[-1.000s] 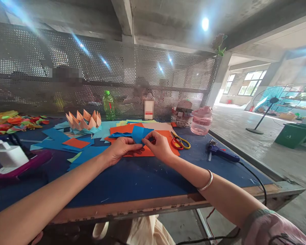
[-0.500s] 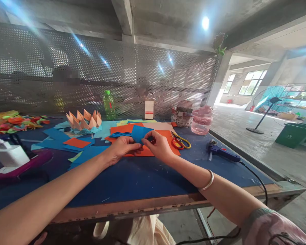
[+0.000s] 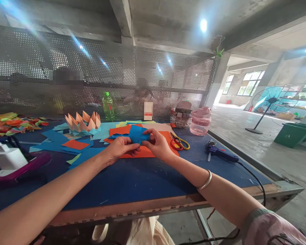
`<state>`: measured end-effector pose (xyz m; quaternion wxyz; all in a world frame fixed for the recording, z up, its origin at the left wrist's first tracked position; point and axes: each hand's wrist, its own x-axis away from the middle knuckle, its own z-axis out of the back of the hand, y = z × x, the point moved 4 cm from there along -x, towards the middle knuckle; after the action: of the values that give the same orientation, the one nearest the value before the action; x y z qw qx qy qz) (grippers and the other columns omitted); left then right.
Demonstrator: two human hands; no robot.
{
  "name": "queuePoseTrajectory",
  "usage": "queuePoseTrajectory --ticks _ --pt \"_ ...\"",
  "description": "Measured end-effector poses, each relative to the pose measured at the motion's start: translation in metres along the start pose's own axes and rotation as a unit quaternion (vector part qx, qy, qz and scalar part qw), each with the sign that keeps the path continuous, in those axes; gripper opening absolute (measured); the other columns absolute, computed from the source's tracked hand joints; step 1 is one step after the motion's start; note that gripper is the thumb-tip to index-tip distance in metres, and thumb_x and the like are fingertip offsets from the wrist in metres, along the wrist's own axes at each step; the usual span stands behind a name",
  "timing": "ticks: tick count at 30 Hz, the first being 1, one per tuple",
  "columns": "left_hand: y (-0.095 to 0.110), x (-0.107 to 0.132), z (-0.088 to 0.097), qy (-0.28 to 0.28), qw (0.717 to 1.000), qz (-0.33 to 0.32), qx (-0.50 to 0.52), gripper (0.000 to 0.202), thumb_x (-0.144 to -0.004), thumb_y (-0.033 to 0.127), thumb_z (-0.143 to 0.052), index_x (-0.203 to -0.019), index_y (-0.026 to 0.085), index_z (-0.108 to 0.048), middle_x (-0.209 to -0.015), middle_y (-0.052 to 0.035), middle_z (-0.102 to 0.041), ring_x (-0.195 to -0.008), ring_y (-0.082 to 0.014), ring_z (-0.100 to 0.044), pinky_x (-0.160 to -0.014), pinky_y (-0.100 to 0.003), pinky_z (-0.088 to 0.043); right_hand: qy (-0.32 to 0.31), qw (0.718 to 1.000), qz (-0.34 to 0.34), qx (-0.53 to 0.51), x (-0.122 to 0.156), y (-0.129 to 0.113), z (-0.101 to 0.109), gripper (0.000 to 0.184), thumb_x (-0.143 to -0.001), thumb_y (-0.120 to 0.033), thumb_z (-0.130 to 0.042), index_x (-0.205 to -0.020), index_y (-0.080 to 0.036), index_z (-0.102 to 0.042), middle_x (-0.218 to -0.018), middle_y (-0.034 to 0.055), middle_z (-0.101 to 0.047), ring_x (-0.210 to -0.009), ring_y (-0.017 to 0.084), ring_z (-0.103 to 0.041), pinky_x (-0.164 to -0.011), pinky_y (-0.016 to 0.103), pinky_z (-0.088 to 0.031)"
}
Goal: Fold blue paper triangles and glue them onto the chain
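Note:
Between my two hands is a small piece of blue paper, held up over the orange sheets. My left hand pinches its lower left edge between thumb and fingers. At its right side, my right hand grips the paper with thumb and forefinger. Folded blue paper strips lie just behind my left hand, partly hidden. Right of my right hand rest scissors with red and yellow handles. A folded peach paper crown of points on a light blue base stands to the left.
A blue glue gun with a cord lies at the right. Along the back are a green bottle, a woven basket and a pink jug. A white charger and paper scraps sit left. A perforated screen stands behind.
My right fingers have shifted up on the blue paper, and its right side now bends between them. My left hand keeps its pinch. The view has moved slightly.

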<state>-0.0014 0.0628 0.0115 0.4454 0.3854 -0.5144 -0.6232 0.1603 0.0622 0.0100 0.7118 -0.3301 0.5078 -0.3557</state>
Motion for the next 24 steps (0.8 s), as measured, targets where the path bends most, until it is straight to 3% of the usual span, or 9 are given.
queuePoseTrajectory --ticks 7,11,16,18,22,24 --pt "0.000 -0.001 0.004 -0.001 0.999 -0.007 -0.031 0.044 -0.051 0.052 -0.087 -0.066 0.015 -0.070 -0.067 -0.0038 -0.073 -0.059 -0.0151 -0.064 -0.061 -0.029 -0.053 -0.014 1.000 0.002 -0.018 0.000 0.003 -0.001 0.023 -0.088 -0.013 -0.043 -0.108 -0.023 -0.045 -0.066 -0.0058 -0.060 -0.068 0.014 -0.067 -0.068 0.029 -0.050" --pt "-0.003 -0.001 0.005 -0.009 0.998 -0.007 -0.054 0.043 -0.052 0.053 -0.086 -0.065 0.015 -0.069 -0.065 -0.0039 -0.073 -0.060 -0.0159 -0.065 -0.060 -0.029 -0.053 0.008 1.000 0.010 0.014 0.000 0.003 0.002 0.025 -0.090 -0.023 -0.046 -0.115 -0.022 -0.043 -0.068 -0.0044 -0.059 -0.067 0.014 -0.062 -0.067 0.030 -0.049" --pt "-0.005 -0.001 0.001 -0.034 0.996 -0.011 -0.078 0.041 -0.054 0.050 -0.085 -0.069 0.015 -0.070 -0.066 -0.0032 -0.073 -0.059 -0.0156 -0.065 -0.060 -0.028 -0.052 0.036 0.997 -0.031 0.058 0.000 0.006 0.006 0.063 -0.077 -0.038 -0.069 -0.129 -0.019 -0.040 -0.071 -0.0042 -0.056 -0.065 0.015 -0.055 -0.063 0.030 -0.046" --pt "-0.006 -0.001 0.000 -0.041 0.996 -0.012 -0.085 0.039 -0.055 0.049 -0.084 -0.070 0.016 -0.069 -0.066 -0.0026 -0.073 -0.059 -0.0156 -0.065 -0.059 -0.028 -0.052 0.027 0.996 -0.043 0.075 0.000 0.008 0.005 0.070 -0.071 -0.035 -0.075 -0.131 -0.019 -0.041 -0.079 -0.0017 -0.059 -0.069 0.016 -0.056 -0.066 0.031 -0.047" --pt "-0.006 0.000 -0.002 -0.054 0.993 -0.008 -0.100 0.036 -0.058 0.047 -0.083 -0.071 0.017 -0.069 -0.066 -0.0017 -0.072 -0.058 -0.0151 -0.064 -0.059 -0.027 -0.052 0.008 0.997 -0.026 0.071 -0.001 0.009 0.003 0.072 -0.066 -0.030 -0.078 -0.129 -0.021 -0.044 -0.117 0.0074 -0.061 -0.101 0.022 -0.059 -0.085 0.037 -0.048" --pt "-0.006 0.000 -0.003 -0.062 0.992 -0.007 -0.110 0.033 -0.059 0.045 -0.082 -0.071 0.017 -0.069 -0.065 -0.0011 -0.071 -0.057 -0.0146 -0.063 -0.059 -0.027 -0.052 0.004 0.997 -0.029 0.072 -0.001 0.010 0.003 0.072 -0.066 -0.029 -0.078 -0.129 -0.021 -0.045 -0.122 0.0082 -0.060 -0.109 0.025 -0.058 -0.091 0.040 -0.047"
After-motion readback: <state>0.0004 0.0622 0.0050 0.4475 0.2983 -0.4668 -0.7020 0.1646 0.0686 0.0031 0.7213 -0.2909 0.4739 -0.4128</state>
